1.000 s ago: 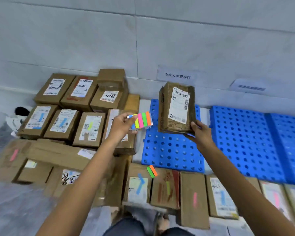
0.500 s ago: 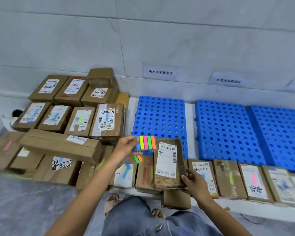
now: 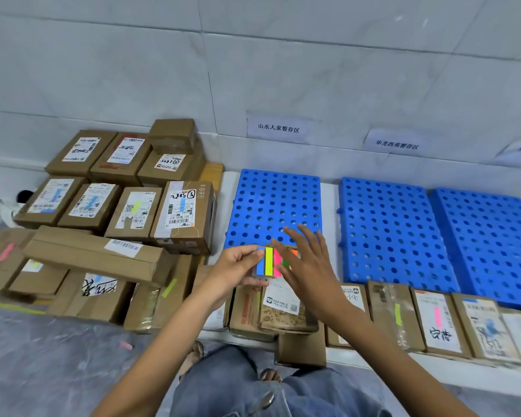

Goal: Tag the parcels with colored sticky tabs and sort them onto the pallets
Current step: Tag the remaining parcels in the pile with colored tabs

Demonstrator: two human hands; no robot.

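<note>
My left hand pinches a pad of colored sticky tabs with blue, yellow, pink, green and orange strips. My right hand hovers over the pad's right side with its fingers spread, and hides the green and orange strips in part. Under both hands a brown parcel with a white label lies on other parcels in the front row. Behind it sits the left blue pallet, with two more blue pallets to its right.
Many cardboard parcels, some tagged, are stacked on the left. A row of tagged parcels lines the front right. Paper signs hang on the white wall. My knees in jeans are below.
My right hand has laid the brown parcel down on the front row and let it go, then risen to the tab pad. The left hand has stayed on the pad.
</note>
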